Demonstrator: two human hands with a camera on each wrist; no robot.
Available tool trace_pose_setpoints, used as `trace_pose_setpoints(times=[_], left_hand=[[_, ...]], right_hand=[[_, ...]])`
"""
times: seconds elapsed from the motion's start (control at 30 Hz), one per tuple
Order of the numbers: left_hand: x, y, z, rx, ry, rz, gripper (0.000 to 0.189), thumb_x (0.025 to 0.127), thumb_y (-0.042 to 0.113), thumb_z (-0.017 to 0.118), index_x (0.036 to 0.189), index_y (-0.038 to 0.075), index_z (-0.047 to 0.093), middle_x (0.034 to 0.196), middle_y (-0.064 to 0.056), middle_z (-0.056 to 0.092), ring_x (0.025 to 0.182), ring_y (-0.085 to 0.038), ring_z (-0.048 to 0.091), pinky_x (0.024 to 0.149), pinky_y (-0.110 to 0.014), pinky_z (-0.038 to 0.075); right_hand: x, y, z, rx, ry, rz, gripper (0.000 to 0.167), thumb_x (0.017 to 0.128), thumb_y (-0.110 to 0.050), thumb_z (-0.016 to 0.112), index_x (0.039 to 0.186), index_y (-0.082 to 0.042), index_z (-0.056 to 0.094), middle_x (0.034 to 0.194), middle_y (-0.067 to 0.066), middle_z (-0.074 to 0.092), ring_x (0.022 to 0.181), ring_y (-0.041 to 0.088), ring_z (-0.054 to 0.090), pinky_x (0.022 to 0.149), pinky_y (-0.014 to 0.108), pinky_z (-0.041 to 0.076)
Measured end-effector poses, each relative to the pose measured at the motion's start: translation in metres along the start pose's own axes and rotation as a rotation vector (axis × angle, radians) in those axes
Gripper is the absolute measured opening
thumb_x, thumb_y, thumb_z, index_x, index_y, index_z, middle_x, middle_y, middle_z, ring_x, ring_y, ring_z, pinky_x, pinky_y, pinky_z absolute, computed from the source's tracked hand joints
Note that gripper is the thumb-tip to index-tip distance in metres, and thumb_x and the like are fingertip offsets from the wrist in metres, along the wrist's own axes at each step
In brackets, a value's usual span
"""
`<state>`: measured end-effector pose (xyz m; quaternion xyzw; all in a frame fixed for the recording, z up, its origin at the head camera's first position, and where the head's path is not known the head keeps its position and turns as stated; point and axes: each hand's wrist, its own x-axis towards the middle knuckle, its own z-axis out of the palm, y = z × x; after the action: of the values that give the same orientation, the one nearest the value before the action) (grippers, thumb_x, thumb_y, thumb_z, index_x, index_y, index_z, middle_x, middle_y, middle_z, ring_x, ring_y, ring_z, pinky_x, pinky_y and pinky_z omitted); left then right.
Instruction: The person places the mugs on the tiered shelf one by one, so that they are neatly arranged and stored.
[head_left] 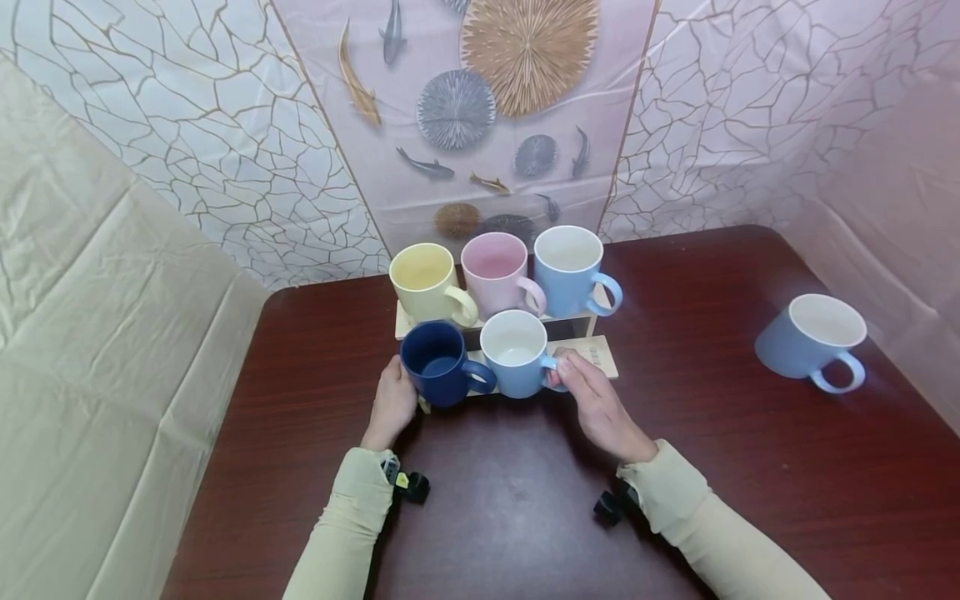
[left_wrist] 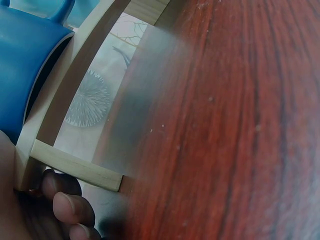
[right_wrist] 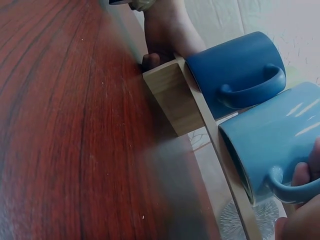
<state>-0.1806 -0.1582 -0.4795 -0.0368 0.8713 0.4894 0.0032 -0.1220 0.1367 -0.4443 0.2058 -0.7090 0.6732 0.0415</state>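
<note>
On the lower step of a pale wooden rack (head_left: 603,357) stand a navy mug (head_left: 437,367) and a light blue mug (head_left: 514,357) with a white inside. My left hand (head_left: 393,404) grips the rack's left end beside the navy mug; in the left wrist view its curled fingers (left_wrist: 72,207) show under the shelf board. With my right hand (head_left: 600,408) I pinch the light blue mug's handle. That mug's base sits on or very near the board in the right wrist view. Yellow (head_left: 423,279), pink (head_left: 495,271) and second light blue (head_left: 567,271) mugs stand upright on the upper step.
A third light blue mug (head_left: 810,342) stands apart on the dark red-brown table (head_left: 697,333) at the right, its handle toward the front right. Patterned cloth (head_left: 247,100) hangs behind the table, and beige cloth (head_left: 112,358) covers the left side.
</note>
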Motion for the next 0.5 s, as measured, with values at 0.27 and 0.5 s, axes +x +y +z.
trace_pose_setpoints(times=[0.27,0.5], left_hand=[[0.0001,0.0008,-0.0006,0.013,0.005,-0.002,0.049,0.107,0.043,0.025,0.095,0.006,0.055,0.084,-0.011,0.055,0.079,-0.026,0.055,0.071,-0.037,0.043],[0.0006,0.0002,-0.0005,0.011,0.010,-0.012,0.048,0.107,0.042,0.026,0.095,0.007,0.056,0.084,-0.011,0.055,0.079,-0.027,0.055,0.070,-0.036,0.043]], right_hand=[[0.0011,0.0019,0.0009,0.021,-0.020,0.020,0.027,0.106,-0.008,0.033,0.093,0.008,0.050,0.090,0.010,0.048,0.091,0.025,0.046,0.082,0.029,0.038],[0.0016,0.0032,0.0010,0.027,-0.020,0.058,0.029,0.107,-0.014,0.035,0.096,0.007,0.050,0.093,0.014,0.049,0.095,0.026,0.046,0.085,0.029,0.038]])
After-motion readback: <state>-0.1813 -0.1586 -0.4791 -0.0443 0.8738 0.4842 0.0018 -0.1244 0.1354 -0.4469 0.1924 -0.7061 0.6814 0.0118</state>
